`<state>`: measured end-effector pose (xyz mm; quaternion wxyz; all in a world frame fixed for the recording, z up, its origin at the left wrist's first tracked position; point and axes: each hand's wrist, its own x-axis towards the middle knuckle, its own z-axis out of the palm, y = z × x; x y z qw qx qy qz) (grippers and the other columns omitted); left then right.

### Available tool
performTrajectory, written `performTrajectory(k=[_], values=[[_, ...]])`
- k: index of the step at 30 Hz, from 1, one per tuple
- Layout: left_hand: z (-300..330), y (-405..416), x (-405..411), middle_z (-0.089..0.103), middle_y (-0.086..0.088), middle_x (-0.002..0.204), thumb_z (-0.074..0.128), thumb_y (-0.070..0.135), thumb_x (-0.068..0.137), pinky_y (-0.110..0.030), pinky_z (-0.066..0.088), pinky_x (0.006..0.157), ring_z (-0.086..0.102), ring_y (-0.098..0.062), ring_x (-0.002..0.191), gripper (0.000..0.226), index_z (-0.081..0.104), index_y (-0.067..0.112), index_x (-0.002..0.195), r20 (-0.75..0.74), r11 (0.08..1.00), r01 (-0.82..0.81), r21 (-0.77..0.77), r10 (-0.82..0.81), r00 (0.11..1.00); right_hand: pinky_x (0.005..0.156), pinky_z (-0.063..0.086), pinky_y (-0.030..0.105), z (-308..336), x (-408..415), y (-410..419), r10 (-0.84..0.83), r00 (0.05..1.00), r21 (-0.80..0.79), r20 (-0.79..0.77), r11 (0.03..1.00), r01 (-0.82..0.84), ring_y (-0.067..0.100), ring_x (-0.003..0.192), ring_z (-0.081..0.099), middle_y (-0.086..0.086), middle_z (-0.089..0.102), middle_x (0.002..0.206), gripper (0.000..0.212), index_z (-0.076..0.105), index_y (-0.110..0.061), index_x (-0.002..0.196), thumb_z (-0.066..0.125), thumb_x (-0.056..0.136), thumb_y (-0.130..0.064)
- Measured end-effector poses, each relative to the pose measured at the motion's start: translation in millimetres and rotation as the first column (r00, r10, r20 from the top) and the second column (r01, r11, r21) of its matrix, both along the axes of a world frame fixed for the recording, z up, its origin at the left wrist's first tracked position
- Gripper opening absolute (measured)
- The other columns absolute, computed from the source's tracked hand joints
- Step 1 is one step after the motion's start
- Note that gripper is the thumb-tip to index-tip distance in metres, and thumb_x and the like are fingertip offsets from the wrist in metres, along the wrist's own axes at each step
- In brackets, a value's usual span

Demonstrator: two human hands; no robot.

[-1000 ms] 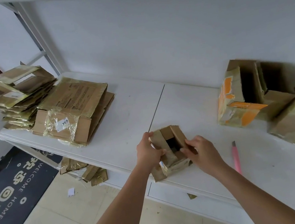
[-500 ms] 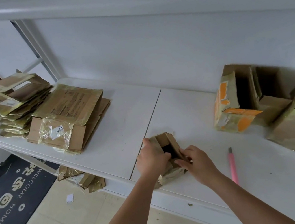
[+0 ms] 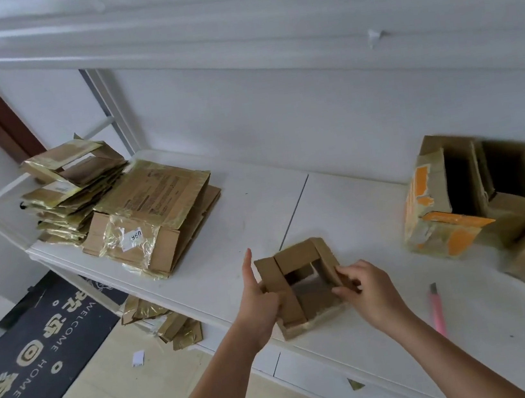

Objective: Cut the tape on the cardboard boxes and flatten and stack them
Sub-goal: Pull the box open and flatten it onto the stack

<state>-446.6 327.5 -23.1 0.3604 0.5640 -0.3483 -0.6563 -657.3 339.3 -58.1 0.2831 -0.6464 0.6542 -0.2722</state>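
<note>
Small cardboard box [image 3: 300, 283] at near edge of white shelf [image 3: 239, 209], flaps open, hollow through. Left hand [image 3: 258, 304] gripping left wall, thumb curled over flap, forefinger extended upward. Right hand [image 3: 367, 292] pinching right flap between thumb and fingers. Step judged: collapsing opened box flat. Recommended: push opposite corners toward each other along existing creases, keep flaps in line with walls, press flat against shelf, well back from the edge. Pink cutter [image 3: 437, 309] just right of right forearm, blade end pointing away; keep wrist clear. Farther right, orange-patched boxes [image 3: 451, 206] not yet flattened. Far left, flattened stack [image 3: 142, 215] awaiting this piece. Cardboard scraps [image 3: 167, 323] on floor below.
</note>
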Motion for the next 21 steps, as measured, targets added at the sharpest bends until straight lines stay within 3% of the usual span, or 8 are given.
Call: performTrajectory(k=[3, 6, 9, 12, 15, 17, 19, 21], values=[[-0.3, -4.9, -0.2, 0.057, -0.005, 0.116, 0.053, -0.018, 0.086, -0.045, 0.059, 0.078, 0.062, -0.026, 0.092, 0.079, 0.034, 0.042, 0.134, -0.022, 0.993, -0.107, -0.055, 0.105, 0.994, 0.085, 0.042, 0.015, 17.6, 6.7, -19.3, -0.038, 0.999, -0.219, -0.027, 0.975, 0.031, 0.018, 0.100, 0.062, 0.005, 0.062, 0.111, 0.042, 0.066, -0.003, 0.124, 0.075, 0.083, -0.005], [-8.6, -17.1, 2.7, 0.050, 0.002, 0.126, 0.069, 0.003, 0.086, -0.028, 0.058, 0.070, 0.060, -0.019, 0.099, 0.062, 0.037, 0.022, 0.135, 0.343, 0.967, -0.153, -0.204, 0.217, 0.914, 0.090, 0.042, 0.020, 33.1, 19.5, -32.8, -0.014, 0.984, -0.437, -0.177, 0.897, -0.066, 0.022, 0.101, 0.063, 0.004, 0.066, 0.113, 0.037, 0.071, -0.003, 0.115, 0.076, 0.079, 0.004], [-21.4, -24.3, 7.5, 0.038, 0.005, 0.132, 0.077, 0.021, 0.082, -0.021, 0.048, 0.081, 0.046, -0.010, 0.109, 0.072, 0.032, 0.023, 0.138, 0.579, 0.953, -0.005, -0.303, 0.188, 0.793, 0.092, 0.048, 0.026, 32.4, 29.2, -35.9, 0.067, 0.955, -0.516, -0.290, 0.830, -0.214, 0.025, 0.100, 0.065, 0.006, 0.068, 0.111, 0.040, 0.073, -0.002, 0.108, 0.079, 0.071, 0.010], [-34.4, -25.7, 8.7, 0.050, 0.012, 0.121, 0.075, 0.033, 0.082, -0.011, 0.035, 0.065, 0.046, -0.006, 0.097, 0.054, 0.044, 0.032, 0.126, 0.697, 0.920, 0.148, -0.363, 0.162, 0.698, 0.093, 0.055, 0.037, 23.1, 32.0, -31.1, 0.081, 0.959, -0.520, -0.271, 0.827, -0.216, 0.021, 0.109, 0.062, 0.006, 0.064, 0.119, 0.039, 0.073, -0.005, 0.110, 0.078, 0.074, 0.009], [-43.4, -29.6, 3.2, 0.054, 0.013, 0.112, 0.074, 0.034, 0.082, -0.015, 0.037, 0.069, 0.049, -0.008, 0.095, 0.048, 0.049, 0.035, 0.123, 0.691, 0.905, 0.159, -0.395, 0.178, 0.701, 0.098, 0.049, 0.035, 12.0, 34.0, -19.7, -0.093, 0.982, -0.558, -0.167, 0.830, -0.016, 0.028, 0.129, 0.046, 0.013, 0.049, 0.140, 0.040, 0.069, -0.011, 0.117, 0.076, 0.079, -0.001], [-45.1, -28.2, -2.6, 0.053, 0.015, 0.107, 0.073, 0.036, 0.082, -0.018, 0.041, 0.071, 0.050, -0.009, 0.093, 0.046, 0.049, 0.035, 0.122, 0.697, 0.905, 0.170, -0.390, 0.169, 0.697, 0.093, 0.042, 0.033, 3.6, 41.4, -7.7, -0.268, 0.963, -0.522, -0.036, 0.826, 0.211, 0.034, 0.131, 0.036, 0.018, 0.039, 0.145, 0.054, 0.061, -0.015, 0.129, 0.079, 0.078, -0.010], [-45.7, -25.8, -5.6, 0.054, 0.014, 0.106, 0.072, 0.037, 0.083, -0.022, 0.044, 0.072, 0.052, -0.010, 0.092, 0.044, 0.049, 0.033, 0.120, 0.707, 0.906, 0.171, -0.388, 0.174, 0.686, 0.094, 0.039, 0.035, -2.2, 49.0, 0.6, -0.399, 0.908, -0.412, 0.128, 0.812, 0.414, 0.034, 0.128, 0.036, 0.018, 0.038, 0.140, 0.074, 0.047, -0.013, 0.140, 0.083, 0.075, -0.018], [-45.8, -24.4, -6.5, 0.055, 0.012, 0.105, 0.072, 0.037, 0.083, -0.023, 0.046, 0.071, 0.053, -0.011, 0.091, 0.042, 0.049, 0.031, 0.119, 0.718, 0.904, 0.169, -0.392, 0.186, 0.671, 0.099, 0.043, 0.040, -5.2, 54.4, 2.6, -0.448, 0.852, -0.228, 0.272, 0.830, 0.509, 0.032, 0.125, 0.040, 0.014, 0.038, 0.133, 0.092, 0.033, -0.011, 0.146, 0.086, 0.072, -0.023]])
